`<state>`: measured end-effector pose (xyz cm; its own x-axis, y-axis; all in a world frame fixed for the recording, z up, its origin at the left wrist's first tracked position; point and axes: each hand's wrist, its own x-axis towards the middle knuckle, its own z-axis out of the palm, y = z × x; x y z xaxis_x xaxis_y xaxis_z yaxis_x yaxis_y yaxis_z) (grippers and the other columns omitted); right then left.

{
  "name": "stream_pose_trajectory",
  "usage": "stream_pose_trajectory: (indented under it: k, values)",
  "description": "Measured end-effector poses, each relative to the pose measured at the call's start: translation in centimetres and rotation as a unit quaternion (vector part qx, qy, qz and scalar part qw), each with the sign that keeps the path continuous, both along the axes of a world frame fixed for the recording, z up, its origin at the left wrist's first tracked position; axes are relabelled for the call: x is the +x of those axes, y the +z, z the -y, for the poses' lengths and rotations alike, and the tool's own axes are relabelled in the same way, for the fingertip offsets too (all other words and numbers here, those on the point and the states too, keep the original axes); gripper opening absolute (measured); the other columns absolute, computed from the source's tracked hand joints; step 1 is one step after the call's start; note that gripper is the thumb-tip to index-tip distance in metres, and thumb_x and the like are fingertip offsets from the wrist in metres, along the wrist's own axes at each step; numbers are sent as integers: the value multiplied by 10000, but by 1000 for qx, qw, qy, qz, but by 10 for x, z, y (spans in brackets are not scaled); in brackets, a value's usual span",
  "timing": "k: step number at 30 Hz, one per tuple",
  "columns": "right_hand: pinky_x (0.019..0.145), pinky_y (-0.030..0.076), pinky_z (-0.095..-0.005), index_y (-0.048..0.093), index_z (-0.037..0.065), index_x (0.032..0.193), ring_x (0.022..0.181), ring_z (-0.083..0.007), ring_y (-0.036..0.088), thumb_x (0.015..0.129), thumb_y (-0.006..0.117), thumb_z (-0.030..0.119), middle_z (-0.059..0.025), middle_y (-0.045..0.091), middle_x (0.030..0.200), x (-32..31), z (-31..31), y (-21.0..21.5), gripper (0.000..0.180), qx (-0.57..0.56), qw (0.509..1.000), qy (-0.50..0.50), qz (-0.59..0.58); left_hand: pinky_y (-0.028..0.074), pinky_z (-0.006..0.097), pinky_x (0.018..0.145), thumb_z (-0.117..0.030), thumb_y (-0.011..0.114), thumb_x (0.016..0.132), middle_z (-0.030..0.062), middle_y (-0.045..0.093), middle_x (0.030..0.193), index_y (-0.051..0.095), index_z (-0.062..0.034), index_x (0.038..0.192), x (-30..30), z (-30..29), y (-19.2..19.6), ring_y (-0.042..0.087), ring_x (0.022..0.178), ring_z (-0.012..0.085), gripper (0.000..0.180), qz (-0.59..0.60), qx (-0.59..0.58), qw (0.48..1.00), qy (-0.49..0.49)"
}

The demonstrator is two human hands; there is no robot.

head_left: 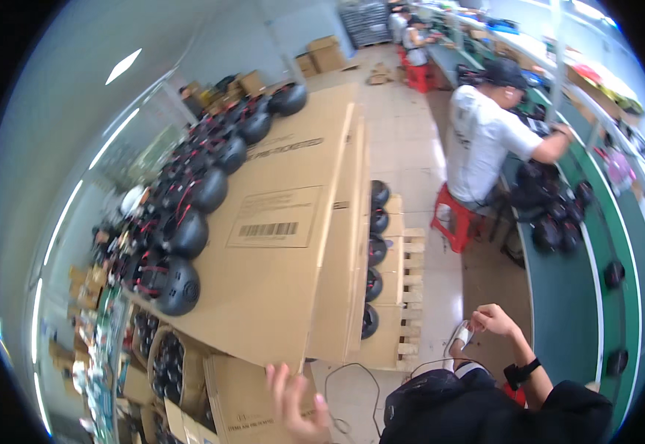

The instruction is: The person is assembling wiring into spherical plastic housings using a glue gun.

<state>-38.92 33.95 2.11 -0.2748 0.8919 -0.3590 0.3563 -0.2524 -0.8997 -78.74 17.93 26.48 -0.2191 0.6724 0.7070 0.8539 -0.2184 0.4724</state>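
Cardboard sheet (274, 274) tops a cardboard stack (346, 259), black round shells (178, 287) along its left edge. At its near right corner the left hand (296, 403) reaches up, open, fingers spread; contact is unclear. The right hand (494, 320), elbow bent, is beside the green workbench's (566, 311) left edge, fingers curled; whether around anything, I cannot tell.

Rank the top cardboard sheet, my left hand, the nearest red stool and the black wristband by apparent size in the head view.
1. Top cardboard sheet
2. Left hand and nearest red stool: too alike to rank, with the hand nearer the camera
3. Black wristband
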Motion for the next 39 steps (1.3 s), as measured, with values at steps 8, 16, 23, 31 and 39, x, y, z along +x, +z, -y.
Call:
stream_pose_trajectory:
  k: [8,16,23,31,39]
  values:
    - [901,539,-368,456,53,1436,1084,-210,645,1057,366,467,-146,620,1295,-32,144,131,569,-38,855,68,-513,556,404,833,-91,609,830,190,663,1089,651,28,1076,152,-18,-69,676,916,328,276,134,-181,691,-687]
    - [770,578,-370,582,2,1257,1026,-212,669,1044,436,366,-174,667,1136,123,341,79,446,-107,805,-304,-498,539,362,897,-140,558,991,189,669,1129,539,59,1287,354,-22,-185,676,1028,263,358,89,-601,339,-718]
    - [849,545,-463,579,-64,1146,987,-405,659,857,643,207,-260,666,1046,237,595,-28,401,-38,602,-765,226,500,334,903,-60,652,907,117,692,1055,631,22,1181,491,-30,-328,639,974,178,287,-148,-583,484,-636]
    - [1094,320,-549,448,16,1384,1315,-462,374,801,637,401,-294,400,1408,217,662,-140,723,-135,457,-754,451,401,436,1078,-190,769,835,252,522,1375,357,17,1458,811,65,-335,521,1271,363,775,-294,-339,453,-771]
    - [1099,322,-546,500,17,1340,1323,-421,409,745,674,391,-243,425,1444,231,641,-160,724,-118,420,-777,453,287,522,1158,-476,896,620,311,282,1512,146,50,1520,1020,144,-355,299,1407,450,1284,-276,-157,529,-787]
